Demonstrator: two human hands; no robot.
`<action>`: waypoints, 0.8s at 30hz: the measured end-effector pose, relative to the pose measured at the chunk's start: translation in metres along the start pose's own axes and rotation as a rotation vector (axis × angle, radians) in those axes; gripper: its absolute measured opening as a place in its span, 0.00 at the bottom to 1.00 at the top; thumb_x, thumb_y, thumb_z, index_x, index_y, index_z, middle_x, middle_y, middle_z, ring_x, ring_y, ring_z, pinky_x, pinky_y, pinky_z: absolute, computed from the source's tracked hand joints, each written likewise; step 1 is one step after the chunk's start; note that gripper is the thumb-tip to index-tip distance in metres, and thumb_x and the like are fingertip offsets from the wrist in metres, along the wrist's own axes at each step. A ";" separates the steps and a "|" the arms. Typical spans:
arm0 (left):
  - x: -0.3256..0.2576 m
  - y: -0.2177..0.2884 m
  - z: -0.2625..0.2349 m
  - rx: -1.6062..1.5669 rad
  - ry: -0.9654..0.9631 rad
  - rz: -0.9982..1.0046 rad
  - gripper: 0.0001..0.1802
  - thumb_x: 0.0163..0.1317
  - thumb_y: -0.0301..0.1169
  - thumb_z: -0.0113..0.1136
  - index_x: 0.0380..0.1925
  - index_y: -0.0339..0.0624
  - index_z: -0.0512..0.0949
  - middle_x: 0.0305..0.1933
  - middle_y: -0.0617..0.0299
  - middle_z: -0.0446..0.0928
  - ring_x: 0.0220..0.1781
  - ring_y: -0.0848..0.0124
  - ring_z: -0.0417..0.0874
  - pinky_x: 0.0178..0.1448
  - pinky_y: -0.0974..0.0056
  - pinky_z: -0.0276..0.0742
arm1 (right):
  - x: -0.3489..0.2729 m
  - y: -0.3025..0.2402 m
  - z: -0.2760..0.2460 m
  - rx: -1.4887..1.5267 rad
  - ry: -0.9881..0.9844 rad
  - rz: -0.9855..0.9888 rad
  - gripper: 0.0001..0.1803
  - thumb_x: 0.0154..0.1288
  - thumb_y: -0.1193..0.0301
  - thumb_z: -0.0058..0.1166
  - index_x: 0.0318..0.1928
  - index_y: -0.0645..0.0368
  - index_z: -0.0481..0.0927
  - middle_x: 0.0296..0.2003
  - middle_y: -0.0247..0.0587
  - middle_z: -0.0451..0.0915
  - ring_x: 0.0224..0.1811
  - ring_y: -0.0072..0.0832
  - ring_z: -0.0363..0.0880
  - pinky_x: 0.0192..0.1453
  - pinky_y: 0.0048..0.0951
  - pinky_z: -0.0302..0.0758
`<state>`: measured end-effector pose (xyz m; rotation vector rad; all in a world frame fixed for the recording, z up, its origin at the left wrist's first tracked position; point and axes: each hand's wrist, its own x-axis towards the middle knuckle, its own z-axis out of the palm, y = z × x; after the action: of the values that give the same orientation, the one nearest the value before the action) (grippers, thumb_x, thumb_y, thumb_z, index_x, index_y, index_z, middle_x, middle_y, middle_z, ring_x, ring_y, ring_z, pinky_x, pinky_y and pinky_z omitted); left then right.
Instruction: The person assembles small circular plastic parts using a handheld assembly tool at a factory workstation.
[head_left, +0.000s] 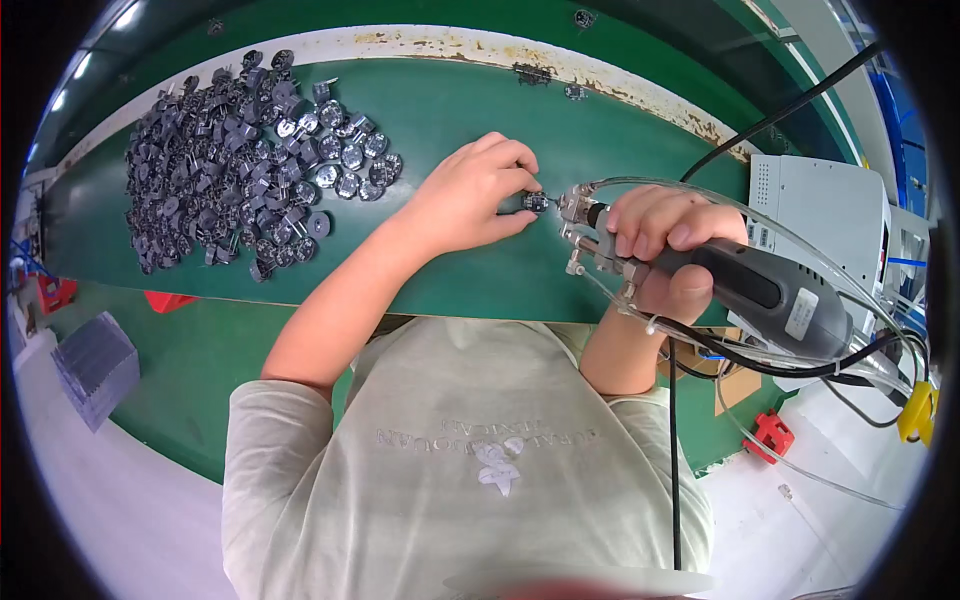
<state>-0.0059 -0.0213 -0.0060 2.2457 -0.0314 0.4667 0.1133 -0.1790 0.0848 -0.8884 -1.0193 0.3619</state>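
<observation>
Between thumb and fingers, my left hand (478, 195) pinches a small round dark component (536, 202) just above the green work surface. My right hand (672, 240) is wrapped round a dark grey handheld power tool (775, 290), which lies slanted with its cable end toward the lower right. A metal fitting (577, 205) with thin clear tubes sits at the tool's front, and its tip points left at the component. Tip and component are very close; whether they touch I cannot tell. A large heap of similar dark round components (230, 165) covers the left part of the surface.
A worn white ledge (440, 42) runs along the back of the green table (620, 125). At the right stands a pale grey box-shaped unit (825, 205). A black cable (780, 112) and clear tubing cross the right side. Below are a red stool (770, 436) and cardboard (738, 388).
</observation>
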 end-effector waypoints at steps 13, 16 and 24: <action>0.000 0.001 -0.001 0.007 -0.011 -0.003 0.14 0.47 0.30 0.72 0.35 0.41 0.83 0.45 0.63 0.76 0.46 0.62 0.77 0.49 0.60 0.77 | 0.000 0.004 0.005 0.041 0.029 0.011 0.24 0.56 0.59 0.73 0.36 0.61 0.71 0.23 0.40 0.75 0.23 0.29 0.74 0.31 0.37 0.77; 0.000 0.000 -0.001 0.011 -0.003 0.014 0.14 0.47 0.30 0.72 0.35 0.41 0.83 0.45 0.63 0.76 0.46 0.62 0.77 0.50 0.60 0.77 | 0.003 -0.001 0.004 -0.101 -0.059 0.027 0.22 0.67 0.52 0.60 0.38 0.58 0.68 0.22 0.39 0.73 0.21 0.31 0.73 0.30 0.39 0.76; 0.000 0.001 -0.002 -0.004 -0.012 -0.010 0.14 0.47 0.29 0.72 0.35 0.41 0.83 0.45 0.63 0.76 0.47 0.62 0.77 0.51 0.59 0.76 | 0.002 -0.001 0.007 -0.038 -0.018 0.002 0.23 0.62 0.55 0.66 0.37 0.59 0.69 0.22 0.39 0.74 0.22 0.31 0.74 0.31 0.38 0.77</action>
<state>-0.0062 -0.0206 -0.0041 2.2438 -0.0265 0.4478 0.1084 -0.1754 0.0881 -0.9219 -1.0446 0.3538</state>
